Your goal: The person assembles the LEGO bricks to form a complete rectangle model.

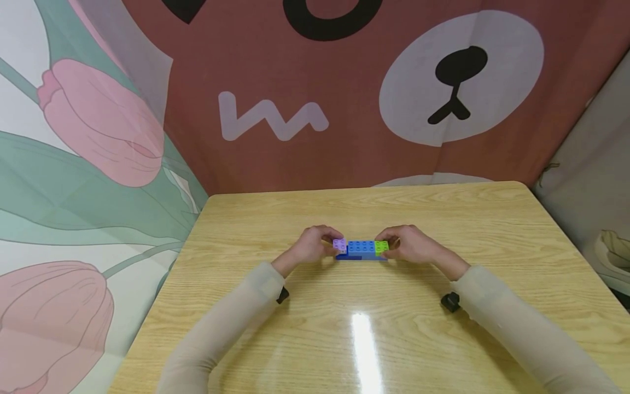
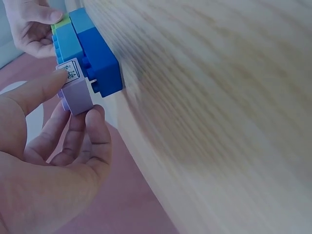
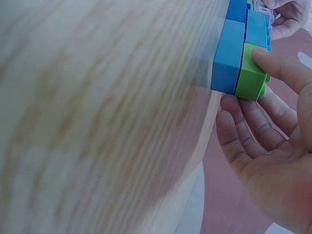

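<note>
A toy building-brick stack lies on the table. Its bottom layer is a dark blue brick [image 2: 102, 61] beside a light blue brick [image 3: 228, 56]. On top sit a blue brick [image 1: 361, 248] and a lime green brick [image 1: 381, 248] at the right end. My left hand [image 1: 312, 244] pinches a purple brick [image 2: 79, 97] with a printed side, thumb on the print. In the left wrist view it sits slightly tilted above the dark blue studs, with a small gap showing. My right hand [image 1: 410, 244] holds the green brick between thumb and fingers.
The wooden table [image 1: 344, 317] extends around the stack, with a bright light reflection in front. A reddish curtain with a bear print [image 1: 344, 82] hangs behind it, and a flowered curtain [image 1: 98, 126] hangs at the left. Dark wrist devices [image 1: 450, 301] show under the sleeves.
</note>
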A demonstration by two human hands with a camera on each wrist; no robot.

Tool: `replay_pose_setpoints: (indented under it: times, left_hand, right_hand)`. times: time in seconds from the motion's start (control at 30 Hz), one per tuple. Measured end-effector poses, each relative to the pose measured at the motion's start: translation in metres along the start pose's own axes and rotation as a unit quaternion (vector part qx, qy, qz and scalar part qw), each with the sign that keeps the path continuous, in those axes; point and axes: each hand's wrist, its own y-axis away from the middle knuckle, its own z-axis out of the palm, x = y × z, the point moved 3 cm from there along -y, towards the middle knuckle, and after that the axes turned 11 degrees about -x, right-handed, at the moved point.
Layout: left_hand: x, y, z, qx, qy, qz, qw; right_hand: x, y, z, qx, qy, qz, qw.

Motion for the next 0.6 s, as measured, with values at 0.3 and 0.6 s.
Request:
replay_pose_setpoints:
  times: [0.3, 0.6]
  left_hand:
    - [0.0011, -0.0002, 0.0038, -0.013, -0.008, 0.007, 0.9999]
    - [0.0018, -0.0008, 0.0042, -0.009, -0.026, 0.023, 0.9994]
  right_hand:
    - [0.0009, -0.0009, -0.0003, 0.001, -0.001, 0.006, 1.0]
    - [0.0001, -0.0008, -0.0009, -0.002, -0.004, 0.006, 1.0]
